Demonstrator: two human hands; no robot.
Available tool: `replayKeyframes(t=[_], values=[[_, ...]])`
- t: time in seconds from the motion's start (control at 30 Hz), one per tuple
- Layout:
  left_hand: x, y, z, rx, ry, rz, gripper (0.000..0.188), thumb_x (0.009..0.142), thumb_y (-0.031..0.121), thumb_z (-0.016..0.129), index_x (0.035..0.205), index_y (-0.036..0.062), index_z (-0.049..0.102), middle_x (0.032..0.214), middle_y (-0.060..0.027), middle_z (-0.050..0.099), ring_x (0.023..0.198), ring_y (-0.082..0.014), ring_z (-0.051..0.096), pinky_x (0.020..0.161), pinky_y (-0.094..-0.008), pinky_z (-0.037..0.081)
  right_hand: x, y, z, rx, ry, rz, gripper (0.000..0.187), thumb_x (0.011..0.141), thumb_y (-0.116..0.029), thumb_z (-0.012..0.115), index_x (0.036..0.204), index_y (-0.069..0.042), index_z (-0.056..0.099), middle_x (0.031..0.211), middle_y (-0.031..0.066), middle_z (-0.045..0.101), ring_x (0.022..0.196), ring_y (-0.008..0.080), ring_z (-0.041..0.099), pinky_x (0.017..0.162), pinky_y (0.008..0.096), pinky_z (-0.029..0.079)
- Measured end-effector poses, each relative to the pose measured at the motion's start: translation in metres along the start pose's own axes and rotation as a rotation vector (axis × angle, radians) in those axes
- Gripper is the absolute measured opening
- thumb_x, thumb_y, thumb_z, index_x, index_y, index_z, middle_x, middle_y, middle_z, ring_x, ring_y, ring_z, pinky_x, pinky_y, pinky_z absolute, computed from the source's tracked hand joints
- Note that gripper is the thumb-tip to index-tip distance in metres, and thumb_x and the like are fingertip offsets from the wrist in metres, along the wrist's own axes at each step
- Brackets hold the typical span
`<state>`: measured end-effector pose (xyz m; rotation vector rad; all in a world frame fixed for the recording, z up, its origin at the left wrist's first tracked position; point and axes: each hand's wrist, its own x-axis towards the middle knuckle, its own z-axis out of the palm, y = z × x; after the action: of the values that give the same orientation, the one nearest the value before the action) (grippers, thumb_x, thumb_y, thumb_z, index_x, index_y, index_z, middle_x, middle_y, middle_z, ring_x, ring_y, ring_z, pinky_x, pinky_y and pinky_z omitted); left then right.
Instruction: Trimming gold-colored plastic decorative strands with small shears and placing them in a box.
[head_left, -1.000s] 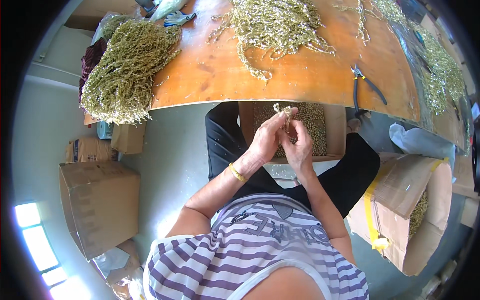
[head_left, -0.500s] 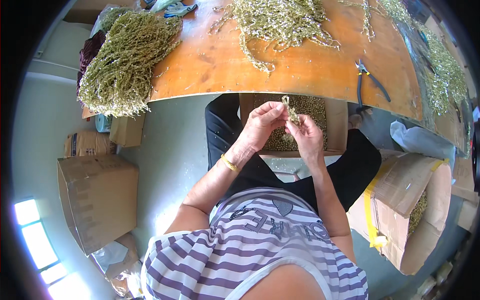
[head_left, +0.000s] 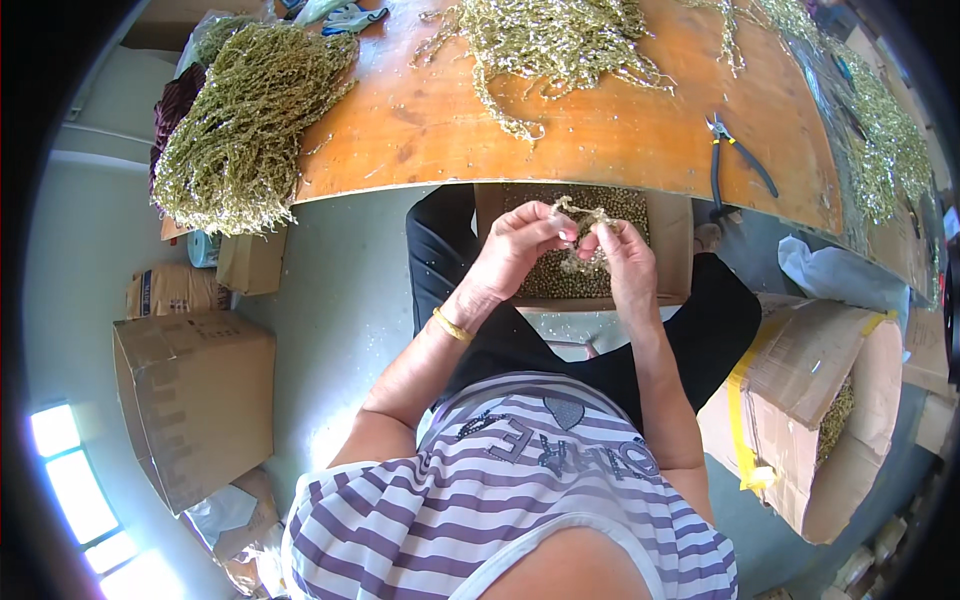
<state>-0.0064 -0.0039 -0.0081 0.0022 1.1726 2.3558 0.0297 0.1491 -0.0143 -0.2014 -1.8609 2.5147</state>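
Note:
My left hand [head_left: 515, 250] and my right hand [head_left: 625, 255] are raised together in front of me, both pinching a short glittery gold-green strand [head_left: 580, 215]. The strand bends between my fingertips, and a loose end droops toward my lap. Directly below my hands an open cardboard box [head_left: 672, 250] rests between my knees, filled with small gold-green pieces. A gold bracelet [head_left: 452, 325] circles my left wrist.
An orange wooden table [head_left: 420, 120] carries heaps of the same glittery strands [head_left: 245, 120] and black pliers [head_left: 722, 150] near its front edge. A closed carton [head_left: 195, 400] stands on the floor at left. An open taped carton [head_left: 820, 420] with strands stands at right.
My hands have stayed together on the strand, shifting their grip along it. The camera view has tilted, so the table edge and box sit a little differently in frame.

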Motion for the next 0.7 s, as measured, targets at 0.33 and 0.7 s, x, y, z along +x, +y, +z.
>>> replayKeyframes(t=[0.33, 0.7], values=[[0.006, 0.043, -0.031, 0.652, -0.202, -0.050, 0.022, 0.081, 0.019, 0.060, 0.096, 0.0022, 0.060, 0.075, 0.0035, 0.056, 0.064, -0.0019, 0.047, 0.054, -0.0149, 0.037, 0.019, -0.070, -0.051, -0.096, -0.274, 0.234, 0.018, 0.091, -0.021, 0.044, 0.092, -0.006, 0.054, 0.054, -0.0060, 0.036, 0.042, 0.0012, 0.029, 0.038, 0.0162, 0.023], [0.026, 0.012, -0.057, 1.147, -0.339, -0.107, 0.038, 0.078, 0.021, 0.063, 0.110, 0.0017, 0.055, 0.098, -0.0061, 0.061, 0.091, -0.0158, 0.056, 0.081, -0.0270, 0.044, 0.018, -0.099, -0.036, -0.226, -0.509, 0.632, 0.027, 0.091, -0.020, 0.042, 0.104, 0.001, 0.052, 0.058, -0.0050, 0.040, 0.044, 0.0018, 0.033, 0.039, 0.0156, 0.028]])
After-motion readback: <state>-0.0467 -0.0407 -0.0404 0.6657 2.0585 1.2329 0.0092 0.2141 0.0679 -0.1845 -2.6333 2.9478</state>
